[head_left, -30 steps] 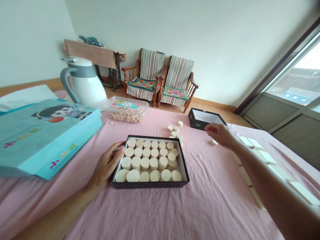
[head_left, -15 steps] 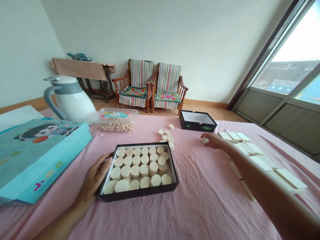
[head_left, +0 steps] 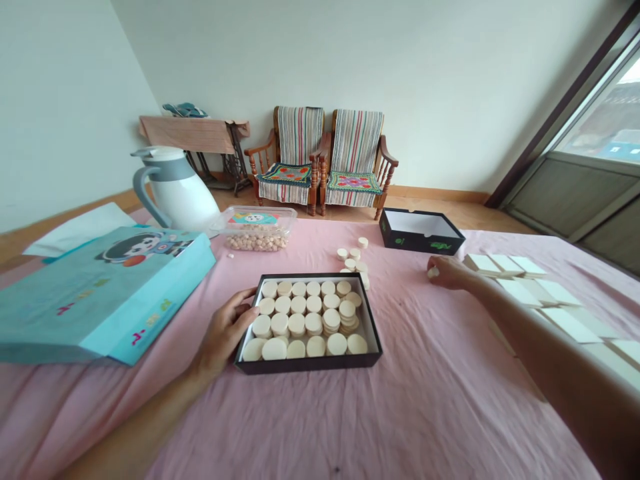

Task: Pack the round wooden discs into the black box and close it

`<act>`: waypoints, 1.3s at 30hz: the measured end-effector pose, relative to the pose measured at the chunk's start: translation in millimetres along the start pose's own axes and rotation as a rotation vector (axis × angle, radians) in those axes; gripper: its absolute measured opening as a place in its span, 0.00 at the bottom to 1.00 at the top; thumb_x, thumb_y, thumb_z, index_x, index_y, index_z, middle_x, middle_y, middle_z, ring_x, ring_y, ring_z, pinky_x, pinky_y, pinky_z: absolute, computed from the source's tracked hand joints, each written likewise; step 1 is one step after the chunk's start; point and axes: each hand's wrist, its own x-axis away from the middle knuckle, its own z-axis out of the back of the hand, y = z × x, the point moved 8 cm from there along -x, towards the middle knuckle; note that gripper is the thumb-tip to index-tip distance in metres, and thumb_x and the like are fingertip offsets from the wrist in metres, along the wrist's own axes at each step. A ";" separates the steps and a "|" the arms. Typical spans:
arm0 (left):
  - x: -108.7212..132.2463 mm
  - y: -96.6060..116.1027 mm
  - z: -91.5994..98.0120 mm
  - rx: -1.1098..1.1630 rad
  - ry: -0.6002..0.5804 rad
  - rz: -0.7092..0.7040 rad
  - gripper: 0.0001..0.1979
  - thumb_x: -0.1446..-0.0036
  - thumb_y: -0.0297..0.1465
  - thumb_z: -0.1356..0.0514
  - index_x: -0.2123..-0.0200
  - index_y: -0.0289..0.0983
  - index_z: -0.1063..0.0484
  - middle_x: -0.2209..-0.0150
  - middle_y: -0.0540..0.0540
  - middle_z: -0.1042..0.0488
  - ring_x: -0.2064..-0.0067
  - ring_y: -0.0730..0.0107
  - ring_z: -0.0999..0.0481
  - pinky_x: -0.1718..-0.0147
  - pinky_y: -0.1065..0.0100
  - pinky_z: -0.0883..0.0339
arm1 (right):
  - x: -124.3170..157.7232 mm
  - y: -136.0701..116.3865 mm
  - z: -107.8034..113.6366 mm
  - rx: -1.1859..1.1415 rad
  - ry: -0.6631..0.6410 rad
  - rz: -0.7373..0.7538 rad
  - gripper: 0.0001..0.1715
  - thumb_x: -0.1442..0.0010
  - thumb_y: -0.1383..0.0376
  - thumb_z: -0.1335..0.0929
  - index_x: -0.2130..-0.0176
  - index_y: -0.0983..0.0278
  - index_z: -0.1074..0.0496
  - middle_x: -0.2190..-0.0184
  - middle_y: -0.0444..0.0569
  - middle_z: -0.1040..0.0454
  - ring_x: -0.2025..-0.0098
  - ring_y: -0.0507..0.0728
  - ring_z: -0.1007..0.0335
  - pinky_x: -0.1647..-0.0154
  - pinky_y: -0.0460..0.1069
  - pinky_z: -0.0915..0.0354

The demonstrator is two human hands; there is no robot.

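A black box (head_left: 309, 364) with a white inside stands in front of me, filled with rows of stacked pale round discs (head_left: 297, 325). My left hand (head_left: 226, 332) grips its left wall, thumb over the rim and fingers along the outside. Out to the right, my right hand (head_left: 449, 272) is low over the cloth with its fingers closed on a small pale disc (head_left: 433, 272), partly hidden by them. Beyond the box's far right corner lie several loose discs (head_left: 355, 254). Right of my right hand are stacks of pale rectangular blocks (head_left: 563, 293), partly behind my forearm.
Behind my right hand sits a black box lid or tray (head_left: 420, 245). A clear tub of small beige pieces (head_left: 257, 241), a white-and-grey jug (head_left: 183, 193) and a turquoise carton (head_left: 165, 300) stand left on the pink tablecloth (head_left: 350, 420). Two chairs (head_left: 357, 160) are beyond.
The view has swung left, so everything sits farther right. My left hand still grips the box. My right hand stays near the same spot on the cloth, the disc still in its fingers.
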 end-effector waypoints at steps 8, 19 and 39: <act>-7.0 34.2 -20.0 -0.306 -0.120 -0.149 0.23 0.44 0.34 0.48 0.47 0.33 0.34 0.61 0.44 0.22 0.61 0.62 0.23 0.65 0.70 0.31 | 40.0 -49.0 45.5 -0.079 0.094 0.116 0.15 0.51 0.64 0.36 0.62 0.64 0.29 0.66 0.50 0.26 0.66 0.56 0.31 0.68 0.47 0.42; -2.3 26.4 -67.8 0.079 -0.113 -0.061 0.26 0.44 0.40 0.44 0.45 0.33 0.38 0.65 0.44 0.22 0.66 0.63 0.23 0.70 0.69 0.31 | 125.9 -200.8 93.4 -0.278 0.176 0.603 0.12 0.50 0.73 0.37 0.63 0.65 0.34 0.66 0.50 0.32 0.68 0.52 0.37 0.67 0.46 0.43; -1.7 20.3 -64.5 0.224 -0.101 -0.036 0.25 0.42 0.44 0.49 0.46 0.36 0.34 0.69 0.47 0.23 0.62 0.61 0.23 0.65 0.66 0.30 | 126.7 -315.5 58.9 -0.150 -0.024 0.778 0.13 0.47 0.72 0.38 0.59 0.68 0.35 0.61 0.56 0.31 0.63 0.56 0.34 0.63 0.50 0.39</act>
